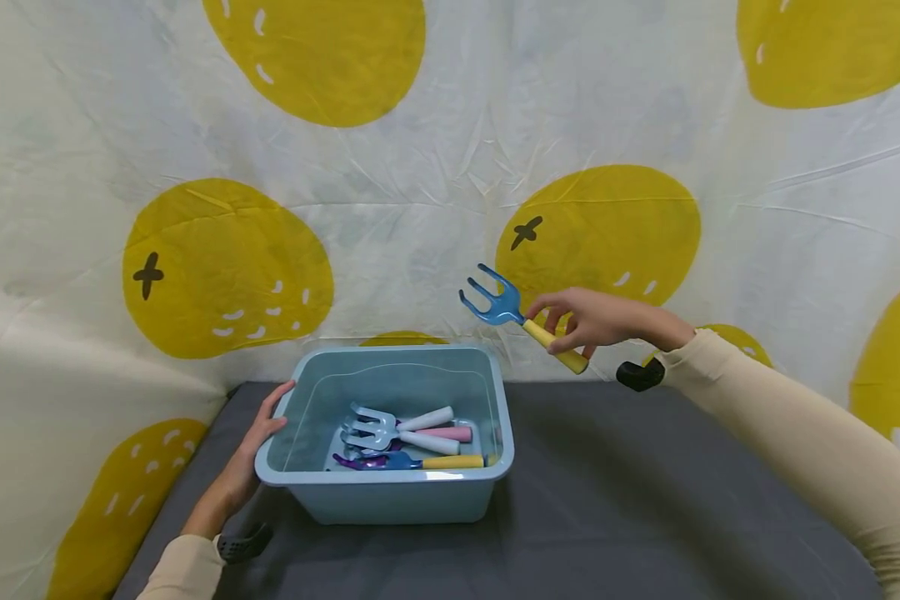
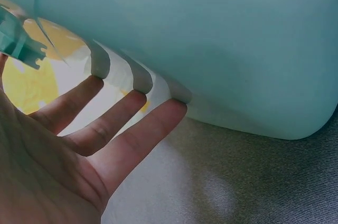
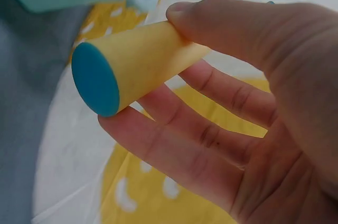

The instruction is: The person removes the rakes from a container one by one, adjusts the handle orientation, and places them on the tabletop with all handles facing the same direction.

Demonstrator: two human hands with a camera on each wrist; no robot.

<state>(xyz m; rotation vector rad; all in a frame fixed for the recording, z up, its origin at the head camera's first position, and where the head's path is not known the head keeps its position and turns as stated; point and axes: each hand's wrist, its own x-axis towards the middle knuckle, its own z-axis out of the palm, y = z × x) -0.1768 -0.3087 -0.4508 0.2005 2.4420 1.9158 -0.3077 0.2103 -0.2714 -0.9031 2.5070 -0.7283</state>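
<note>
My right hand (image 1: pixel 596 318) pinches a small garden hand fork (image 1: pixel 501 305) by its yellow handle (image 3: pixel 153 57), above and right of the bin. Its blue, three-tined head points up and left. The handle has a blue end cap. A light blue plastic bin (image 1: pixel 390 500) stands on the dark cloth. At its left side is my left hand (image 1: pixel 251 450), touching the rim; its straight fingers (image 2: pixel 140 134) meet the outer wall. Inside the bin lie light blue forks (image 1: pixel 375 429) with white handles, a pink handle (image 1: pixel 450 433) and another yellow-handled blue tool (image 1: pixel 450 462). Purple tines show partly beneath.
Dark grey cloth (image 1: pixel 615 500) covers the surface under the bin and to its right. Behind hangs a pale curtain (image 1: pixel 420 250) with large yellow shapes. A black wristband (image 1: pixel 640 375) is on the right wrist, another (image 1: pixel 244 543) on the left.
</note>
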